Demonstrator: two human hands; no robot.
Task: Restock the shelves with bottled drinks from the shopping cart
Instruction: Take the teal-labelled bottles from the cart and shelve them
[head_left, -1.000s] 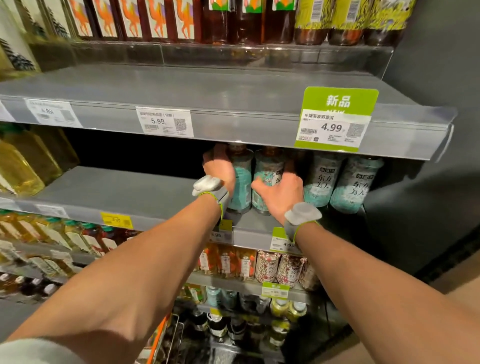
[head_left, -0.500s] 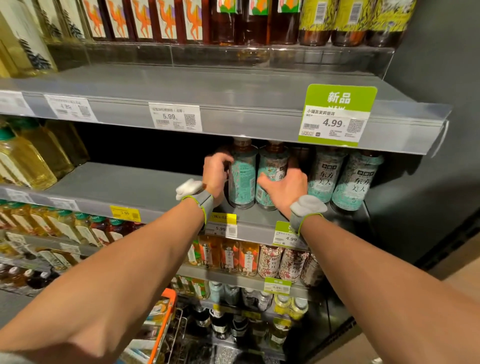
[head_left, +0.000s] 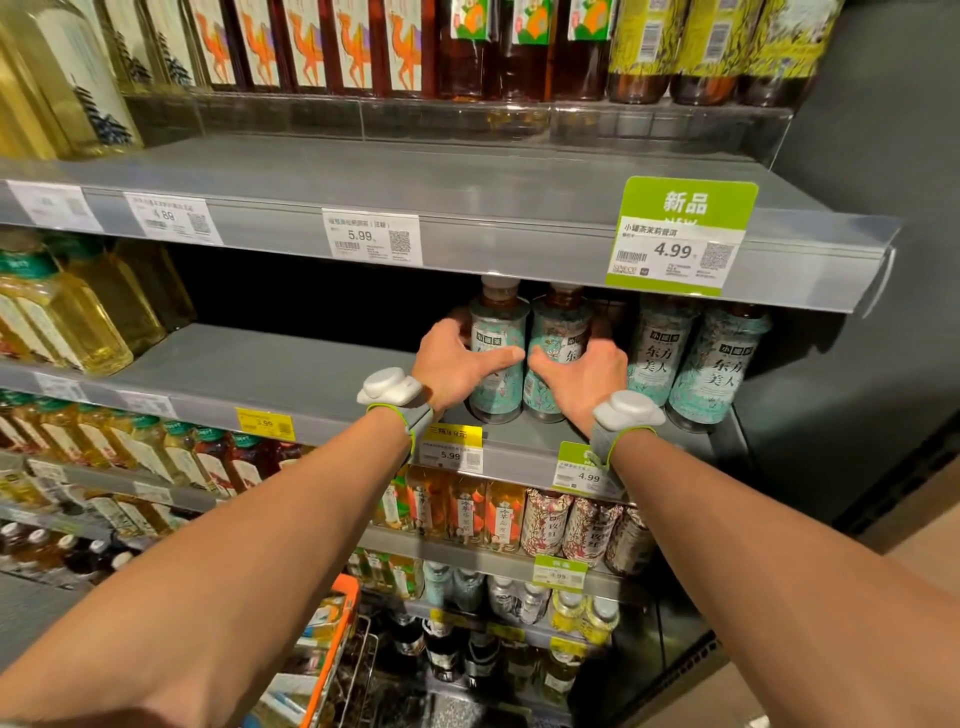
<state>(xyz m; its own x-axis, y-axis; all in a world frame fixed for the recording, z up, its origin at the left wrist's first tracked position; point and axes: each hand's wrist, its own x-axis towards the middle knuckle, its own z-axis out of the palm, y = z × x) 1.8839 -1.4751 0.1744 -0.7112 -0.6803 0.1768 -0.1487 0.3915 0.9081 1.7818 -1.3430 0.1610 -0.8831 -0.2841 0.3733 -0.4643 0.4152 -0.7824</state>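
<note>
Two teal-labelled tea bottles stand side by side on the grey middle shelf (head_left: 291, 364). My left hand (head_left: 457, 361) grips the left bottle (head_left: 498, 338), thumb across its label. My right hand (head_left: 584, 374) grips the right bottle (head_left: 558, 332) from its right side. Both bottles are upright, near the shelf's front edge. Two more bottles of the same kind (head_left: 696, 364) stand just to the right. The shopping cart (head_left: 337, 639) with its orange rim shows at the bottom, between my forearms.
The left part of the middle shelf is bare up to the yellow-green bottles (head_left: 62, 322) at far left. A shelf above (head_left: 467, 208) overhangs closely, with a green price tag (head_left: 680, 234). Lower shelves hold several small bottles. A dark wall (head_left: 857, 364) closes the right side.
Both hands with their bottles have come forward towards the shelf's front edge. My left thumb now lies across the left bottle's label. The camera has shifted slightly right.
</note>
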